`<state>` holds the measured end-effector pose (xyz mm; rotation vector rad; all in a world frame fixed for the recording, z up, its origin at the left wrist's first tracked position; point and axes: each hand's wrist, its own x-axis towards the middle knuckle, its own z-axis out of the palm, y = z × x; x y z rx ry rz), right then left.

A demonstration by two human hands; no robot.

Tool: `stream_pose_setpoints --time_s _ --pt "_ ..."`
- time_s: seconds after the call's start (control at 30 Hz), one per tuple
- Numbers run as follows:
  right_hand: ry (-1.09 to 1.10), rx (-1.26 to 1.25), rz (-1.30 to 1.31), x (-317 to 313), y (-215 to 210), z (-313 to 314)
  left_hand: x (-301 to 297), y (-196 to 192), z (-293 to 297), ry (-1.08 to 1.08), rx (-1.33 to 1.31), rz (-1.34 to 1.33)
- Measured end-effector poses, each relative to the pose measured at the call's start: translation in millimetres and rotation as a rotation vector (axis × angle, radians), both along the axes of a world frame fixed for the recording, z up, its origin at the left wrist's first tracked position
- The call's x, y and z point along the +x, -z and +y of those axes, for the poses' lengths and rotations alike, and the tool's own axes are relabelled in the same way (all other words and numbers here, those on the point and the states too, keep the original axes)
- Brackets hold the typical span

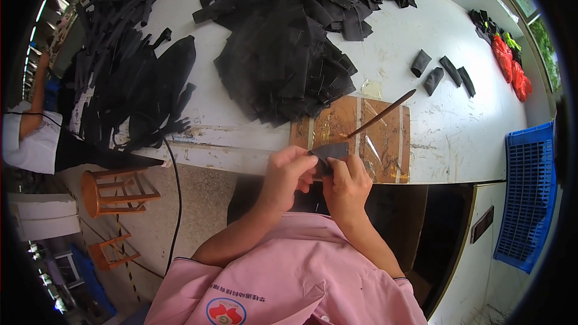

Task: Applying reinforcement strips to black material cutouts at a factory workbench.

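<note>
Between my two hands, at the near edge of the table, is a small piece of black fabric [331,151]. My left hand [289,171] pinches its left corner, and my right hand [348,182] grips its lower right side. Just beyond the fabric, a thin brown pointed stick [382,114] slants up from a brown board [394,138] with strips of clear tape. Farther off lies a large heap of black fabric pieces [283,54]. To the right rest several small rolled or folded black pieces, one being a short black tube [421,63].
Long black strips and panels [135,78] cover the table's left part. Red bags [510,67] lie at the far right edge. A blue plastic crate [530,195] stands right of the table. Left are a wooden stool [96,194], a hanging black cable [178,204] and another person's arm [37,93].
</note>
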<state>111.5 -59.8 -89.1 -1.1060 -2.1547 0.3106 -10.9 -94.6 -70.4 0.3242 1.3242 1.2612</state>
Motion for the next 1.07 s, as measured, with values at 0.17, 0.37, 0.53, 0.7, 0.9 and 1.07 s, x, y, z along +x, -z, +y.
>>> stream_pose_setpoints --time_s 0.17,0.37,0.53,0.7,0.9,1.07 --pt "-0.022 0.163 -0.103 1.5 3.8 0.3 -1.3 4.1 2.2 -0.011 -0.006 -0.066" --pt "-0.066 0.124 -0.095 3.9 -0.9 0.8 0.4 5.5 2.1 -0.001 0.03 0.095" --pt "-0.059 0.176 -0.132 5.6 3.7 -1.6 4.6 5.2 2.7 -0.025 0.076 0.212" --pt "-0.146 -0.424 0.136 3.9 -17.8 1.2 -0.9 12.3 1.9 0.04 0.281 0.502" --pt "-0.095 -0.672 0.49 5.9 -16.4 8.9 10.5 4.4 -3.1 0.09 0.49 0.92" --pt "0.133 -0.447 0.299 -7.2 -16.5 6.3 22.9 25.7 0.1 -0.21 0.468 1.143"
